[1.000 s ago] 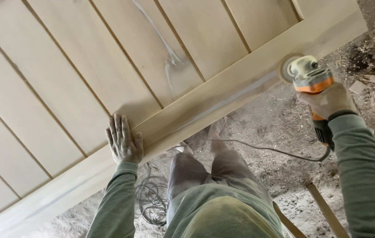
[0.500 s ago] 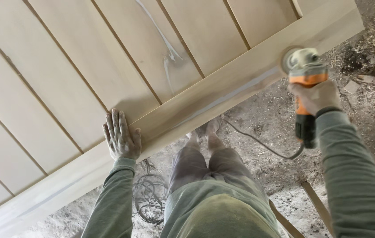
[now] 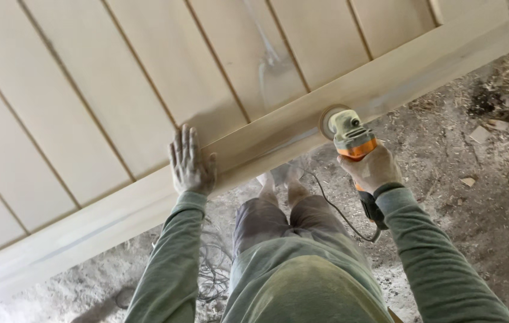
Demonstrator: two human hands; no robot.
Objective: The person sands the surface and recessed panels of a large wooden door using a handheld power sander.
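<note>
— Your right hand had its grip closed round the body of the orange and grey sander, didn't it?

— Yes, your fingers were wrapped tight about it, and its round disc sat flat on the bottom rail of the pale wooden door panel, near the rail's lower edge.

— And your left hand?

— You kept no grip there at all: it lay open, fingers spread, palm down on the same rail, well apart from the tool and to its left.

— Where did the cord run?

— It trailed from the back of the sander, down past your wrist and over the dusty ground, with more cable coiled below your left sleeve.

— What lay around you?

— Sawdust and wood scraps on the ground at your right; your feet showed just under the rail's edge.
</note>
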